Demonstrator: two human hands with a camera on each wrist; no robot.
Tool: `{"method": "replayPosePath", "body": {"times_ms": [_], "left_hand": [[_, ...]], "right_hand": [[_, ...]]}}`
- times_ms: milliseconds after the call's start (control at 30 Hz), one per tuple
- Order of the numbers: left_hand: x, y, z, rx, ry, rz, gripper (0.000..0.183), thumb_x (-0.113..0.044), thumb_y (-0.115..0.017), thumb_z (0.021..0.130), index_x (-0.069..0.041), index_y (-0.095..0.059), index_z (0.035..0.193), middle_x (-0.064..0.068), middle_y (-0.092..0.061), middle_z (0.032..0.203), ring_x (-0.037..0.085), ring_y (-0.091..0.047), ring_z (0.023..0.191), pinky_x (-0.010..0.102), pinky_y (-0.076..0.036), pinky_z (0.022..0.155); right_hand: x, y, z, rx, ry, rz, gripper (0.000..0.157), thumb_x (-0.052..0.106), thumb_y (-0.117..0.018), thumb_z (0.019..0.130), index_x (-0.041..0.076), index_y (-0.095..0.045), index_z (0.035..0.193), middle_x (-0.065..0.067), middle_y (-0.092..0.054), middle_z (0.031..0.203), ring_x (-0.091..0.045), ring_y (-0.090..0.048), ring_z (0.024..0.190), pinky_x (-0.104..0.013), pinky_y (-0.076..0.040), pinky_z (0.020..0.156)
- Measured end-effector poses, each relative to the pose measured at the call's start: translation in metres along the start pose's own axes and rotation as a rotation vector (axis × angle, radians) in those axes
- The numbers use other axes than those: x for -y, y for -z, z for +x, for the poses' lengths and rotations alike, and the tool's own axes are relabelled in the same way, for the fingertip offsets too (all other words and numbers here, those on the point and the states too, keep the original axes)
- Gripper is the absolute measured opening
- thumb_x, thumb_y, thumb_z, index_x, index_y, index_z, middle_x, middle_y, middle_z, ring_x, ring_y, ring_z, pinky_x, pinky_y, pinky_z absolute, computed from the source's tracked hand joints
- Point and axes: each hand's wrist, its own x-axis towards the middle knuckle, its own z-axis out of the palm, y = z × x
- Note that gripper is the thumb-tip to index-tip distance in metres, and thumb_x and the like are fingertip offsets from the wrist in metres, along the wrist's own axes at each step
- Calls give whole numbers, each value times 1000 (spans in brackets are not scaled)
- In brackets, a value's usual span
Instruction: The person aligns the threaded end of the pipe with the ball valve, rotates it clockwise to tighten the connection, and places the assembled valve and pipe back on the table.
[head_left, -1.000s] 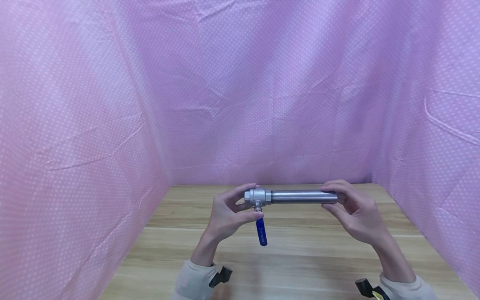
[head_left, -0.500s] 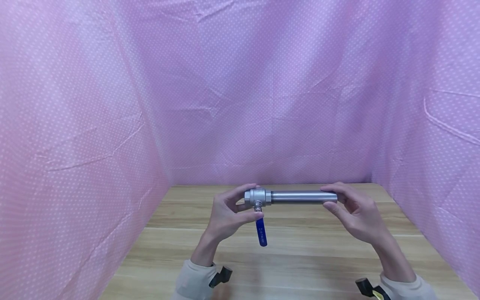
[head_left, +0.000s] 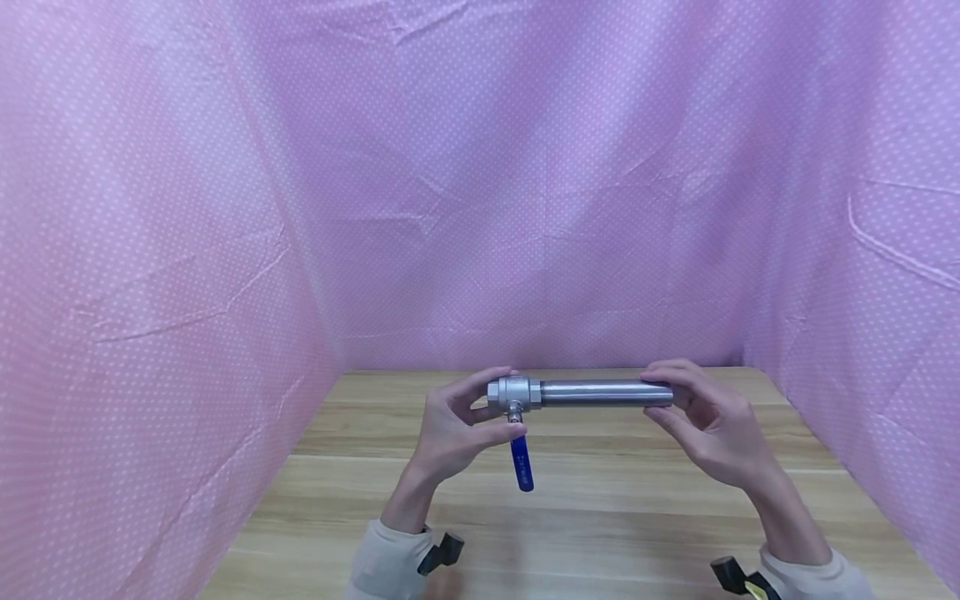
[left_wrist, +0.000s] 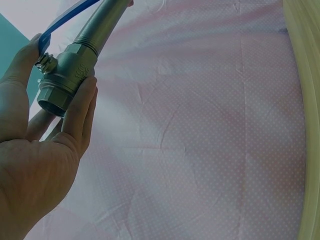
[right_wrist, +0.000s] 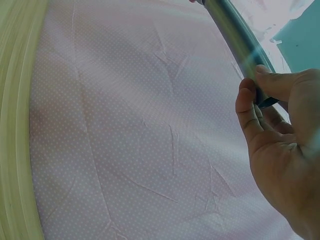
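A silver ball valve [head_left: 514, 392] with a blue lever handle [head_left: 522, 465] is held up level above the table. My left hand [head_left: 457, 429] grips its body, thumb on the base of the handle and fingers behind. From the valve's right end runs a straight steel pipe [head_left: 600, 393]; some thread shows at the joint in the left wrist view, where the open hex end of the valve [left_wrist: 56, 99] faces the palm. At the pipe's far end my right hand [head_left: 708, 425] pinches it between thumb and fingers, also seen in the right wrist view around the pipe's end [right_wrist: 245, 45].
Below the hands lies a light wooden table [head_left: 585, 533]. Pink dotted cloth [head_left: 540, 208] hangs at the back and along both sides. Black wrist mounts [head_left: 442, 552] sit at the cuffs of both pale sleeves [head_left: 390, 558].
The right thumb and fingers have shifted slightly round the pipe's end, loosening and closing on it again. The left hand and the valve stay almost where they were.
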Motion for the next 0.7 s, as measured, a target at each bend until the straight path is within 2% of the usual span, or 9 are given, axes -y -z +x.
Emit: {"method": "replayPosePath", "body": {"times_ms": [100,267,433,533,600,700], "left_hand": [[1,0,0,-1,-1,0,68,13,-91,82,5,-70,145,33,-71,142,13,-76,124,42,-69,109],[1,0,0,1,2,-6,67,13,-91,82,5,-70,146,34,-71,140,12,-76,123,41,-70,108],[2,0,0,1,-2,-3,67,13,-91,82,5,-70,145,34,-72,140,12,-75,122,41,-70,108],[2,0,0,1,-5,-3,67,13,-91,82,5,-70,145,34,-72,139,12,-75,122,41,-70,107],[3,0,1,2,-10,0,67,13,-91,82,5,-70,145,34,-72,139,12,-75,122,41,-70,108],[2,0,1,3,-10,5,67,13,-91,82,5,-70,145,33,-72,140,13,-75,122,41,-70,108]], "right_hand": [[0,0,1,1,9,10,41,-23,-75,94,-33,-57,130,-23,-69,138,-17,-74,123,-21,-67,102],[-2,-1,0,2,25,3,39,-19,-77,96,-33,-58,127,-21,-70,136,-16,-73,121,-19,-67,98],[-2,0,-2,-2,9,-35,43,-31,-74,88,-31,-60,128,-19,-72,134,-14,-74,116,-17,-66,94],[-1,1,-2,-9,-7,-85,52,-39,-70,78,-28,-62,128,-15,-73,132,-11,-72,107,-15,-62,82],[-1,1,-2,-14,-14,-120,54,-40,-70,76,-27,-63,129,-12,-74,129,-9,-68,99,-16,-57,72],[-1,2,-3,-19,-15,-166,50,-35,-73,80,-25,-65,129,-8,-75,123,-8,-62,89,-20,-49,61]]}}
